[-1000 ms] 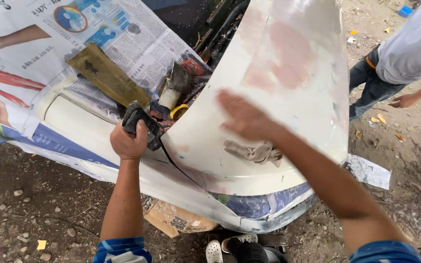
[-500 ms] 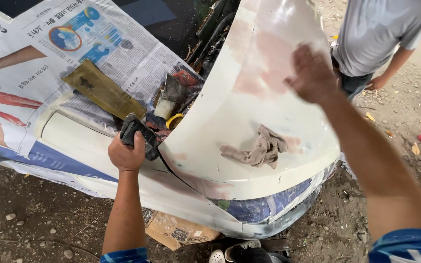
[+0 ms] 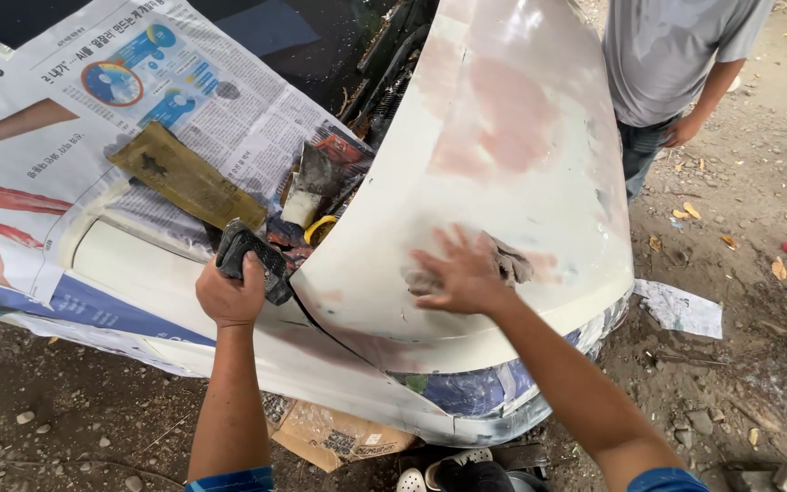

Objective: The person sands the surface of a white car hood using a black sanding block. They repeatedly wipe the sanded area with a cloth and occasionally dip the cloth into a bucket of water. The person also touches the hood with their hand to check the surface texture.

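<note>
— Gripping what, on your left?

— Fingers of my left hand (image 3: 228, 293) are curled tight round a dark sanding block (image 3: 253, 260), black and ridged, a bit grubby. It sits at the edge of the car panel (image 3: 503, 182), just where that meets the paper-covered body.

— What's further left of it?

— Newspaper (image 3: 138, 91) taped flat over the car, printed in colour, creased. A strip of brownish-yellow sandpaper (image 3: 184, 178) lies on it, long, rectangular, worn and dusty. Just right of my fist there's a heap of small clutter (image 3: 321, 191): a pale lump, a yellow ring, red scraps. I can't tell exactly what each is.

— And the panel itself?

— Cream-white, smooth, broadly curved, matt from rubbing. Pink blotches of filler show in the upper half, with greyish smears near the right edge. Its lower rim rolls under, where blue masking paper shows.

— Your right hand?

— My right hand (image 3: 462, 273) is open, fingers spread, palm pressing flat on a crumpled grey rag (image 3: 510, 264) low on the panel. It holds nothing closed.

— Anything to the right?

— Another person in a grey shirt (image 3: 676, 55) stands beside the panel on bare dirt (image 3: 740, 301), littered with dry leaves and a scrap of paper (image 3: 680, 308).
</note>
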